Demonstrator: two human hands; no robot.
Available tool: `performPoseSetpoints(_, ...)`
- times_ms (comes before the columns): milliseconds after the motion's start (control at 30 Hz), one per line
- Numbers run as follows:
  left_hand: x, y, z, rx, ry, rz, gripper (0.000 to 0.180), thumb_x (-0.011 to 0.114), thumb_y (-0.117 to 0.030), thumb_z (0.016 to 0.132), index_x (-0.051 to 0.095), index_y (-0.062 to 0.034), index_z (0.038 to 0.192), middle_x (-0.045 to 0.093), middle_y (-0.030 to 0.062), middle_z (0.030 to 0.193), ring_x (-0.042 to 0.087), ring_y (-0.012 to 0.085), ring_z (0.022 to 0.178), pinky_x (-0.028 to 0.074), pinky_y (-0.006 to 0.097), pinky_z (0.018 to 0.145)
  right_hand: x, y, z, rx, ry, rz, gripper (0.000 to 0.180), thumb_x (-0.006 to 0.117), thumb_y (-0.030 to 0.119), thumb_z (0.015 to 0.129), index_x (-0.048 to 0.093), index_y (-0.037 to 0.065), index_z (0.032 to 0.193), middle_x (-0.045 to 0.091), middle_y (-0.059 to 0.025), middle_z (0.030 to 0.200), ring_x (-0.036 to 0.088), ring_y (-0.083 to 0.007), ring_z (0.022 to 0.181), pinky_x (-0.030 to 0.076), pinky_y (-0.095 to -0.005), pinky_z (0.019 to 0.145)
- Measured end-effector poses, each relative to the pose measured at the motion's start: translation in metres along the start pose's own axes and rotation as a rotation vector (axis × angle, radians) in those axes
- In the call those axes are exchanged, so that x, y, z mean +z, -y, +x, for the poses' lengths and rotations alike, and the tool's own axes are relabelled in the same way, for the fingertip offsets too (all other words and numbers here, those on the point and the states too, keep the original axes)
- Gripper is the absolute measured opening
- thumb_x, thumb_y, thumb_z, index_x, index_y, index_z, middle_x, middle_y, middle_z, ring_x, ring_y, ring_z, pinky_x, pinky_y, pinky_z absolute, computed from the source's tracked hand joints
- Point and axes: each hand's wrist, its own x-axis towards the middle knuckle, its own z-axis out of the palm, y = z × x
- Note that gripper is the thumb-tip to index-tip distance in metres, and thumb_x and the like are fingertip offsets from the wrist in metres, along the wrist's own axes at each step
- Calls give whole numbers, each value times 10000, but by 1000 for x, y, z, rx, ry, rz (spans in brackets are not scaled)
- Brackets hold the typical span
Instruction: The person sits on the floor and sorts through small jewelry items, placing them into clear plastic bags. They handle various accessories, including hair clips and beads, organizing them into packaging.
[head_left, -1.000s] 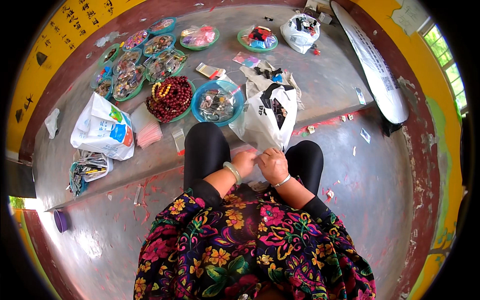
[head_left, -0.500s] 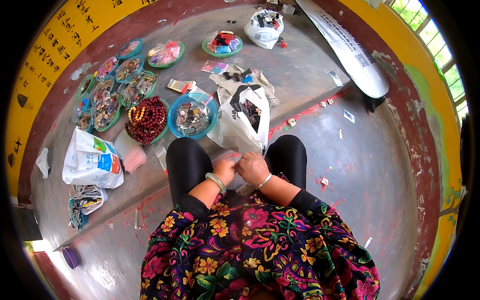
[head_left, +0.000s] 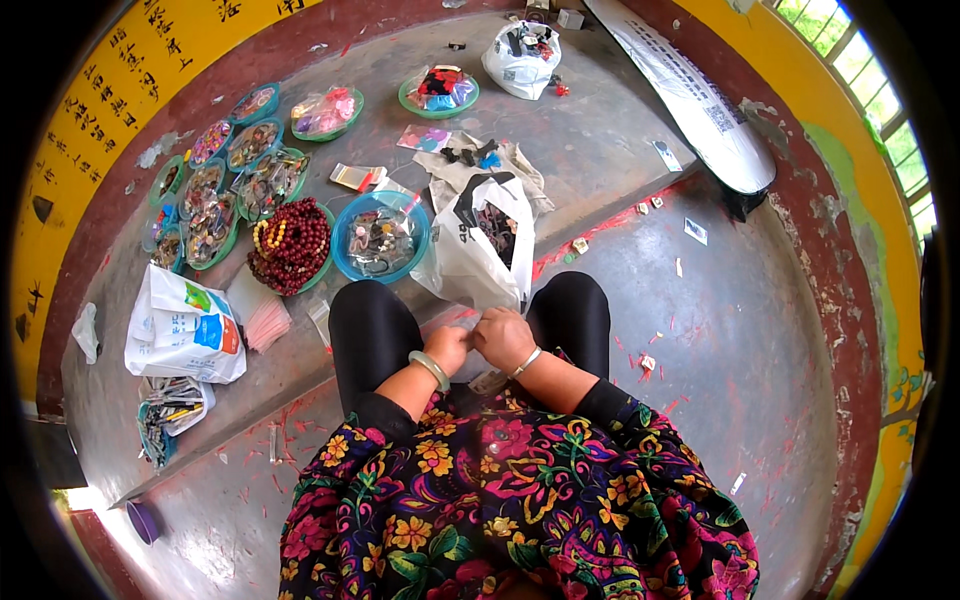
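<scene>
Between my knees, my left hand (head_left: 447, 348) and my right hand (head_left: 505, 338) are close together with fingers bent inward. They pinch a small clear plastic bag (head_left: 456, 317) with a reddish edge; my fingers hide much of it. Just beyond them stands a white plastic bag (head_left: 465, 262), its mouth showing dark small items inside. Left of that bag is a blue bowl (head_left: 343, 245) of small packets. A green bowl (head_left: 326, 272) beside it carries a heap of dark red bead strings (head_left: 290, 262) with some yellow beads.
Several bowls of trinkets cluster at the far left, near a printed white bag (head_left: 185, 335) and a tub of pens or similar sticks (head_left: 172, 408). A grey cloth (head_left: 520, 180) lies beyond the white bag. At far right leans a long white board (head_left: 690, 90). Red scraps litter the floor.
The view has shifted slightly. My hands stay together at the clear plastic bag, with hardly any visible movement of the fingers.
</scene>
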Motion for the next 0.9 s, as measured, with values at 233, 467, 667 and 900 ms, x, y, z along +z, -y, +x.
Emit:
performPoseSetpoints(233, 1, 2, 1, 21, 5, 88, 138, 589, -127, 730, 656, -44, 817, 614, 175, 729, 620, 272, 688, 469, 344, 629, -7, 7, 1, -30, 34, -82, 152, 566, 206, 679, 601, 78, 604, 553, -67, 679, 544, -261, 710, 423, -376, 631)
performPoseSetpoints(467, 1, -1, 1, 28, -25, 20, 147, 606, -145, 744, 654, -45, 841, 617, 173, 737, 619, 261, 665, 465, 325, 610, 1, -1, 1, 20, -63, -20, 114, 583, 182, 651, 591, 76, 608, 552, -75, 678, 546, -267, 685, 427, -377, 615)
performPoseSetpoints(667, -6, -9, 2, 46, -87, -97, 162, 574, -124, 757, 644, -9, 847, 627, 149, 709, 622, 203, 647, 466, 301, 602, -6, 2, 7, 3, -192, 62, 70, 603, 129, 619, 577, 66, 604, 553, -81, 674, 543, -275, 670, 432, -374, 588)
performPoseSetpoints(900, -13, -15, 0, 91, -126, -16, 199, 541, -163, 759, 635, -28, 871, 612, 174, 754, 615, 287, 697, 470, 326, 620, -6, -1, 8, 32, -160, 166, 79, 639, 119, 603, 623, 69, 662, 576, -88, 688, 572, -278, 656, 465, -362, 591)
